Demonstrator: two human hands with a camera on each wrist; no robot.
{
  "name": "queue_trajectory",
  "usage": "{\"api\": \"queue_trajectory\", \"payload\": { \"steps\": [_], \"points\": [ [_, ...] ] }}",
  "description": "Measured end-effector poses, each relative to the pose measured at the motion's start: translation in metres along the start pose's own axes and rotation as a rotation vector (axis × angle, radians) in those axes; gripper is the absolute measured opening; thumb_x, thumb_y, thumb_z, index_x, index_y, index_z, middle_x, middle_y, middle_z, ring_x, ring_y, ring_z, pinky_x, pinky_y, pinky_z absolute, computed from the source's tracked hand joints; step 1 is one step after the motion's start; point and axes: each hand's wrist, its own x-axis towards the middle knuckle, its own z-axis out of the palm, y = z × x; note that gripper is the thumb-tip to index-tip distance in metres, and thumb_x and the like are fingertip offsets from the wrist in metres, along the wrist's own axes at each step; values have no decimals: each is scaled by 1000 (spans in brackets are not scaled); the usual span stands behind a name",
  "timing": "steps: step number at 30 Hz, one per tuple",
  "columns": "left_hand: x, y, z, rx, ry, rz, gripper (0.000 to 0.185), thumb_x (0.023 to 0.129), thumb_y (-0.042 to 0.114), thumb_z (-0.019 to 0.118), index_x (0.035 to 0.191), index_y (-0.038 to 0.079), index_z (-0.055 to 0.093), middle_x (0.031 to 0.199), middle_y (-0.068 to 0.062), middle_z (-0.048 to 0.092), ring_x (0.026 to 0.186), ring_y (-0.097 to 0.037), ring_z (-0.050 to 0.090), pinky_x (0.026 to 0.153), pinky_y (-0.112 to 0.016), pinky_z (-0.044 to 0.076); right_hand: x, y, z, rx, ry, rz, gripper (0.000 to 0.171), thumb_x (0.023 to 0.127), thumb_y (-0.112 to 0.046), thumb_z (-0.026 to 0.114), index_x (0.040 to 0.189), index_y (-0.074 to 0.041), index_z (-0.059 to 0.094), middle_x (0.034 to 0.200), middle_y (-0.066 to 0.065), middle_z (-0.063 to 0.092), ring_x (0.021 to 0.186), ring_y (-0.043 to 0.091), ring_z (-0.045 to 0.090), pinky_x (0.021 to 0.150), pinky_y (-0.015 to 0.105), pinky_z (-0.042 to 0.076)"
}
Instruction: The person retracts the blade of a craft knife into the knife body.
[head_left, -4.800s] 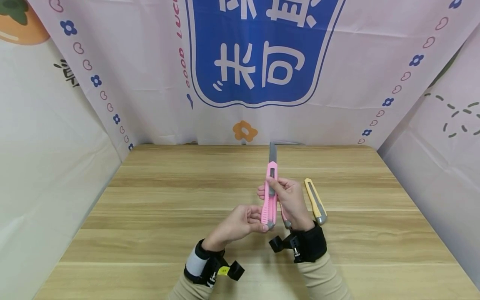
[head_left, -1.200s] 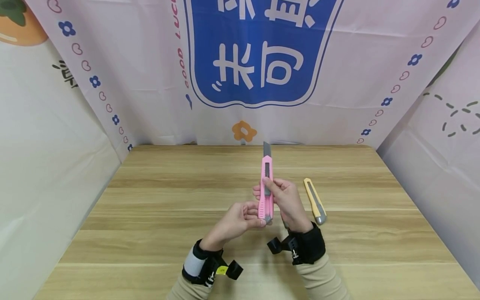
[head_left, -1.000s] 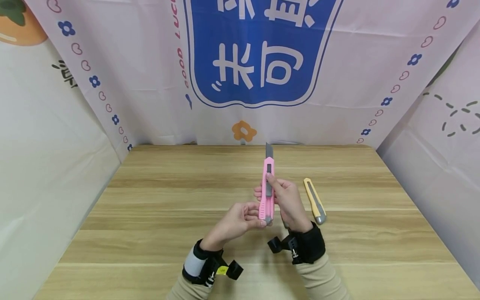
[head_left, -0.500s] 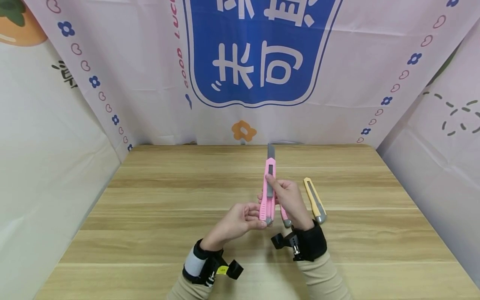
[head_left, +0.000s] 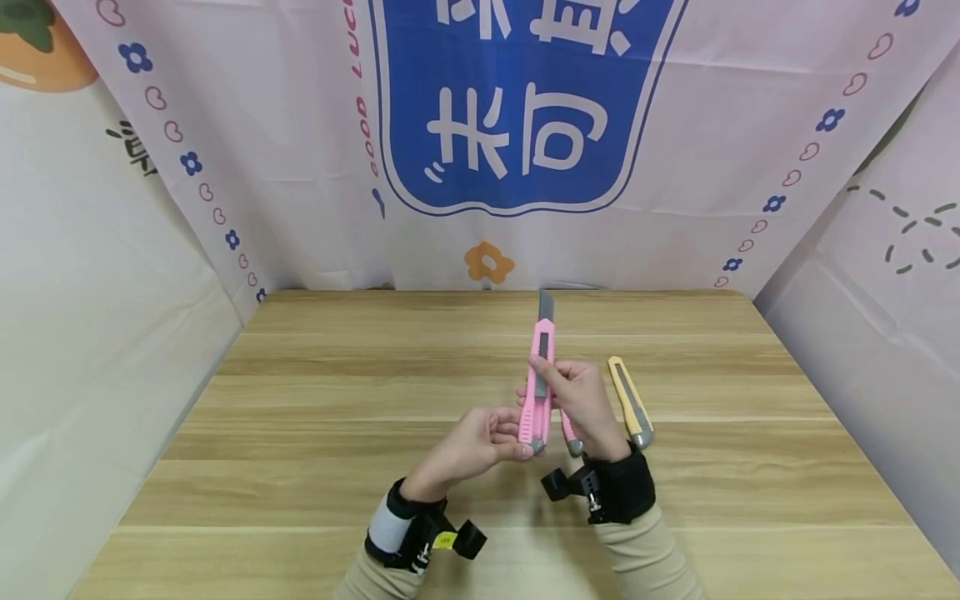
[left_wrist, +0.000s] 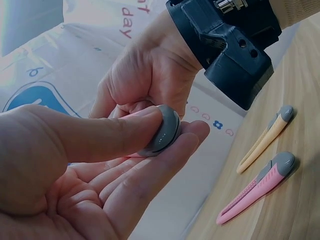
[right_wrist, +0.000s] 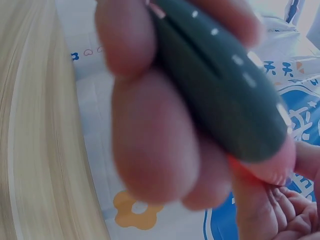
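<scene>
My two hands hold a pink utility knife (head_left: 537, 421) upright above the table, its grey blade (head_left: 546, 306) sticking out at the far end. The left hand (head_left: 480, 437) pinches its grey end cap (left_wrist: 167, 131) between thumb and fingers. Higher up, the right hand (head_left: 585, 400) grips the body, thumb on the grey slider. A second pink utility knife (left_wrist: 255, 192) lies on the table, partly hidden behind the right hand in the head view. To the right lies a yellow utility knife (head_left: 632, 402). The right wrist view is blurred close up, with the end cap (right_wrist: 230, 85) filling its middle.
The wooden table (head_left: 337, 375) reaches back to a printed cloth (head_left: 315, 233) hanging behind it. Light cloth also hangs at the left and right. A black camera strap sits on each wrist.
Since the oldest frame the blade sticks out somewhat less and the slider sits lower. In the last second the knife has leaned slightly right, and the second pink knife shows again beside the right hand.
</scene>
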Motion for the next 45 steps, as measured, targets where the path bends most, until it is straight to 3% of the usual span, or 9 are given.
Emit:
{"api": "queue_trajectory", "payload": {
  "steps": [9, 22, 37, 45],
  "points": [
    [-1, -1, -1, -5, 4, -13, 37, 88, -3, 62, 123, -12, 54, 113, -31, 66, 103, -33, 69, 88, -24, 60, 1, 3, 0, -6, 3, 7, 31, 93, -28, 64, 91, 2, 69, 70, -2, 76, 70, 12, 74, 69, 27, 63],
    [-2, 0, -2, -9, 3, 6, 38, 88, -4, 61, 124, -14, 53, 112, -33, 65, 103, -36, 69, 86, -23, 61, 0, 2, 1, 4, -3, -8, 26, 94, -26, 63, 88, -1, 69, 69, -3, 76, 68, 11, 74, 68, 26, 63],
    [-1, -1, -2, -28, -6, 0, 37, 88, -5, 61, 123, -14, 54, 111, -34, 65, 102, -34, 70, 85, -24, 61, -3, -3, -1, -18, -37, 0, 35, 94, -21, 63, 104, 13, 65, 77, 5, 77, 71, 11, 74, 69, 26, 63],
    [-2, 0, -3, -49, -9, -5, 37, 88, -5, 60, 124, -14, 53, 112, -34, 65, 105, -40, 67, 87, -25, 61, -3, -4, 0, -15, -43, 4, 36, 94, -21, 62, 107, 13, 63, 72, -5, 76, 71, 10, 74, 71, 25, 63]
  ]
}}
